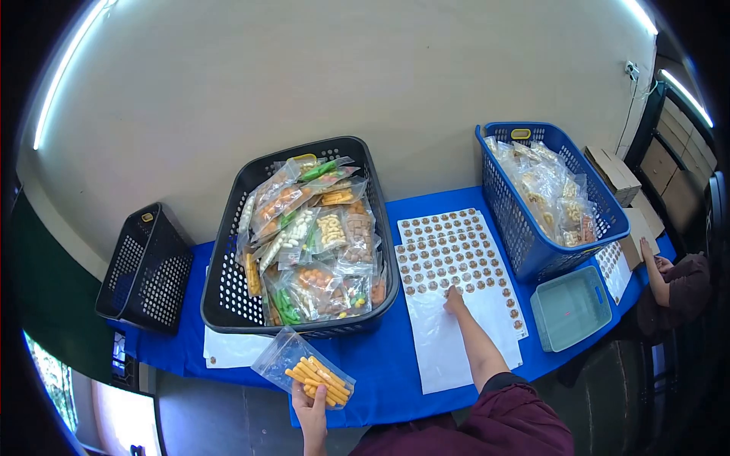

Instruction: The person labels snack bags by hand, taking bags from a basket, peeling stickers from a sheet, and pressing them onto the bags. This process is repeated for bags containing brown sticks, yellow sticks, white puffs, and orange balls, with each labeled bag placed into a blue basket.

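Note:
My left hand (309, 410) is closed on the lower edge of a clear plastic bag of yellow stick snacks (319, 378), held in front of the table edge. My right hand (455, 302) reaches over a white sticker sheet (449, 342) printed with rows of small round brown stickers. Its fingertips are together at a round sticker in the lowest row, where the bare backing begins. Whether that sticker has lifted is too small to tell. More sticker sheets (518, 311) lie underneath.
A large black basket (217, 304) holds several snack bags (304, 228). On the right stand a blue basket (517, 247) of bags and a pale green tray (570, 334). Another black basket (148, 273) stands left. A person (673, 292) works at far right beside cardboard boxes (614, 175).

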Tool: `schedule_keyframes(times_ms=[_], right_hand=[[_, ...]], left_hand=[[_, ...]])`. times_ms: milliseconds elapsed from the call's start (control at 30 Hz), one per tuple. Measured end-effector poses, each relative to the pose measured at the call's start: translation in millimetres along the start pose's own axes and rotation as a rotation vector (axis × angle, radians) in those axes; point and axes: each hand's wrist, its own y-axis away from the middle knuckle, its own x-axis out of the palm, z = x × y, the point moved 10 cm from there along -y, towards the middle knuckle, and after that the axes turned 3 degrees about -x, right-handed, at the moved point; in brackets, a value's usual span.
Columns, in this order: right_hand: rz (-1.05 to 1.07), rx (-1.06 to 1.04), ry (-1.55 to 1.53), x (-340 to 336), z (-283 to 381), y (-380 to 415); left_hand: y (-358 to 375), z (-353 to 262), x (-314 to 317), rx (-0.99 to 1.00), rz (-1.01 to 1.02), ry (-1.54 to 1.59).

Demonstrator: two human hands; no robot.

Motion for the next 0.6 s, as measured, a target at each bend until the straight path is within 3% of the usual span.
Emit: schedule_keyframes(times_ms=[233, 433, 533, 600], right_hand=[[-0.115, 0.025, -0.102, -13.1, 2.7, 16.7], [-0.052, -0.001, -0.060, -9.8, 8.0, 14.9], [-0.213, -0.061, -0.045, 3.2, -10.8, -10.0], [-0.195, -0.036, -0.026, -1.4, -9.0, -5.4]], left_hand=[[7.0, -8.1, -1.9, 0.033, -0.030, -0.087], [11.7, -4.9, 6.1, 0.029, 0.037, -0.111], [15.9, -2.6, 10.0, 0.051, 0.056, -0.124], [18.2, 1.0, 12.9, 0.059, 0.055, -0.132]])
